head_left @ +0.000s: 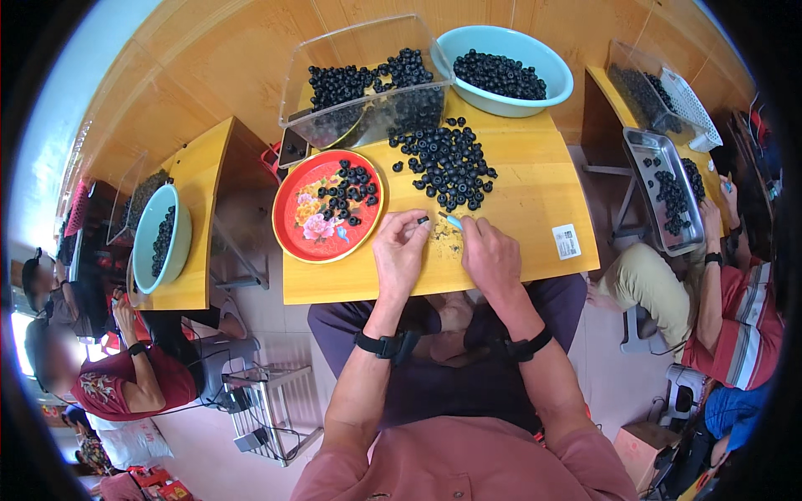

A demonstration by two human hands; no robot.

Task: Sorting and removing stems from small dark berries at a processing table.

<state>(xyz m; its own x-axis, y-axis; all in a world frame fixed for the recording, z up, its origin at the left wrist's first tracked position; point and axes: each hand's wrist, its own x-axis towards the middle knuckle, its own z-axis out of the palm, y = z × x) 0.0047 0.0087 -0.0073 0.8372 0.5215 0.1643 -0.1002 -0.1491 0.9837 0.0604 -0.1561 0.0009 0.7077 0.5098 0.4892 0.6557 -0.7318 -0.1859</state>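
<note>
Over the front of the yellow table, my left hand (401,249) pinches a small round black part (423,220) between thumb and fingertips. Close beside it, my right hand (491,255) grips a slim tool with a light blue handle (454,222); its tip is too small to make out. Dark crumbs (449,242) lie on the wood between both hands. Just beyond them spreads a loose pile of black ring-like parts (449,167). To the left, a red round tray with painted flowers (292,213) carries more such parts at its right side.
A clear plastic bin (363,117) and a light blue basin (558,79), both with black parts, stand at the table's back. A white label (565,241) sticks near the right edge. People work at neighbouring tables left and right, one with a metal tray (643,159).
</note>
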